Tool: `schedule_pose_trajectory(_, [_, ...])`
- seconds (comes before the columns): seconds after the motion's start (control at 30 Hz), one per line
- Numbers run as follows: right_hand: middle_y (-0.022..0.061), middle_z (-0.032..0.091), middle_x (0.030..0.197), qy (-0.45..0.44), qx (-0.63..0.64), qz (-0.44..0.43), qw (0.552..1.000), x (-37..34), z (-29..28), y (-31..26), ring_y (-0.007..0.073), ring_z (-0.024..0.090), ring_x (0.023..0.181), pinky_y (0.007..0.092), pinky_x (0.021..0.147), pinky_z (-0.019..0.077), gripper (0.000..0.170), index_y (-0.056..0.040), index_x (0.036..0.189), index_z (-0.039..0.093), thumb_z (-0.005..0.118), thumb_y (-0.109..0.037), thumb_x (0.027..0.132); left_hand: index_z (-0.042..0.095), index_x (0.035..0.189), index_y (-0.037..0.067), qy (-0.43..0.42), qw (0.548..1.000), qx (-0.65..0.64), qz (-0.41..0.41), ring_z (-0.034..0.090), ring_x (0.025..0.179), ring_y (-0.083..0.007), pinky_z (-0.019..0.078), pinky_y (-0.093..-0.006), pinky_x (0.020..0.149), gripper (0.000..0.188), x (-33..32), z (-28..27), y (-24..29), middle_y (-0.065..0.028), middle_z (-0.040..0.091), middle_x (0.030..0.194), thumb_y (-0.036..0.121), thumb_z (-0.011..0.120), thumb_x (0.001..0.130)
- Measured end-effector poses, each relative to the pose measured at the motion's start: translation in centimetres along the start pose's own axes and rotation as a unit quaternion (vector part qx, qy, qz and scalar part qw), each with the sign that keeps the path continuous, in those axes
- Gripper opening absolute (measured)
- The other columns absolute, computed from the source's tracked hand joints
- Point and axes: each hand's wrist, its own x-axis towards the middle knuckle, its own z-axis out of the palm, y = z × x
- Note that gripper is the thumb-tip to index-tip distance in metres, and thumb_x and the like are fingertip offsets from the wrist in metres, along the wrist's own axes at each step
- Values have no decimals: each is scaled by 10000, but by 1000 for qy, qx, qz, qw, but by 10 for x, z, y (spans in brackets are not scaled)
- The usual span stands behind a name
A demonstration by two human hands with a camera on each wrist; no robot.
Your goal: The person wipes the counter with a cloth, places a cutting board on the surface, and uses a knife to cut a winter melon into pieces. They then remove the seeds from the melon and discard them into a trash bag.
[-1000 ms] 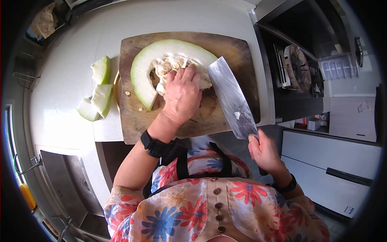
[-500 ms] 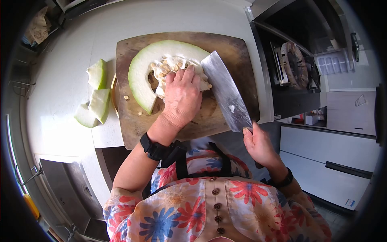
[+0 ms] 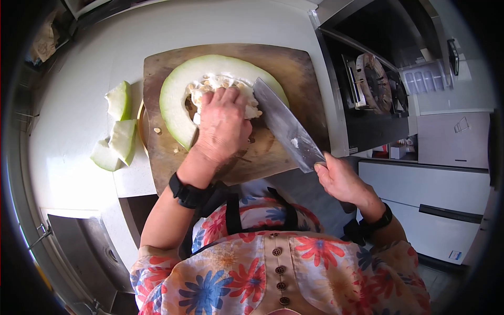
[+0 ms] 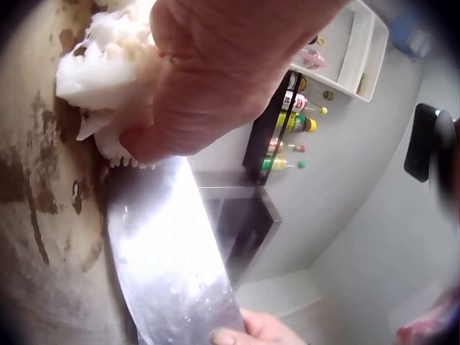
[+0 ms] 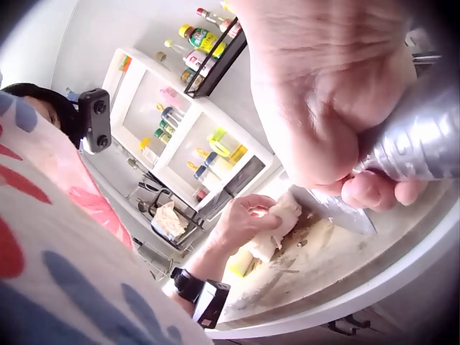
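A thick curved piece of winter melon (image 3: 176, 107) with green rind and white flesh lies on a wooden cutting board (image 3: 294, 63). My left hand (image 3: 224, 123) grips the seedy white pulp (image 4: 100, 80) at its middle, fingers curled over it and thumb low on its side. In my right hand (image 3: 344, 182) is the handle of a broad cleaver (image 3: 289, 128). The blade slants across the board's right part, its far end between the pulp and the melon's right-hand flesh. In the left wrist view, the blade comes right up beneath the left thumb.
Several cut melon pieces (image 3: 119, 139) lie on the white counter left of the board. A few loose seeds (image 3: 157, 130) are on the board's left side. To the right is a gas stove (image 3: 375, 84); a steel sink (image 3: 86, 247) is at lower left.
The cleaver's far end has moved left, from the melon's right end in to beside the pulp. The left hand keeps its grip on the pulp. The head view has shifted slightly.
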Motion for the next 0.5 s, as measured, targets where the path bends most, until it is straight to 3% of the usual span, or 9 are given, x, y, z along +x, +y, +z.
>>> schedule_pose_trajectory(0.07, [268, 563, 698, 3, 22, -40, 999, -8, 4, 10, 456, 560, 685, 449, 562, 431, 201, 38, 855, 446, 518, -137, 923, 620, 920, 37, -18, 1000, -11, -13, 539, 989, -280, 391, -401, 891, 317, 1, -7, -4, -102, 581, 1051, 105, 652, 612])
schedule_pose_trajectory(0.13, [254, 556, 675, 1, 30, -26, 999, -17, -4, 13, 444, 558, 663, 431, 540, 426, 187, 24, 847, 460, 540, -132, 911, 610, 865, 7, 14, 1000, -17, 13, 539, 950, -281, 390, -391, 883, 286, 0, -7, -4, -121, 562, 955, 115, 637, 602])
schedule_pose_trajectory(0.2, [231, 550, 649, 10, 3, -61, 998, -21, -19, 25, 425, 561, 631, 420, 518, 419, 187, 6, 810, 476, 561, -135, 898, 611, 885, 1, -5, 1000, -8, 18, 539, 961, -287, 391, -389, 889, 306, 1, -9, -3, -124, 561, 975, 114, 641, 602])
schedule_pose_trajectory(0.23, [211, 540, 625, 16, -13, -70, 997, -22, -30, 28, 403, 559, 592, 409, 500, 412, 196, -7, 769, 481, 582, -131, 882, 615, 947, 12, -53, 998, -2, -15, 528, 1031, -294, 384, -398, 931, 335, 0, -13, 1, -117, 567, 1095, 78, 644, 620])
schedule_pose_trajectory(0.27, [190, 532, 607, 9, -17, -69, 997, -22, -41, 36, 378, 557, 564, 395, 492, 415, 188, -4, 758, 484, 585, -114, 874, 615, 947, 12, -53, 998, 4, -21, 528, 1031, -294, 384, -398, 931, 335, -1, -12, 3, -117, 567, 1095, 78, 644, 620])
schedule_pose_trajectory(0.37, [163, 547, 611, 28, -23, -124, 992, -9, -74, 48, 339, 573, 551, 352, 490, 430, 161, 4, 777, 512, 582, -104, 873, 615, 978, 6, -38, 999, 17, -24, 520, 1046, -306, 374, -406, 963, 361, -2, -11, 11, -131, 558, 1123, 66, 653, 624])
schedule_pose_trajectory(0.47, [150, 532, 607, -7, -5, -142, 990, 16, -97, 63, 287, 521, 501, 316, 487, 421, 176, 14, 784, 511, 589, -112, 878, 616, 1003, 4, -28, 998, 23, -44, 508, 1065, -318, 377, -412, 977, 376, -1, -10, 25, -143, 546, 1147, 65, 672, 636])
schedule_pose_trajectory(0.5, [150, 532, 607, -15, -3, -151, 988, 24, -103, 67, 287, 521, 501, 316, 487, 421, 176, 14, 784, 511, 589, -112, 878, 615, 1009, 6, 17, 998, 36, -43, 518, 1033, -319, 390, -416, 952, 378, -1, -11, 34, -141, 553, 1117, 72, 684, 643])
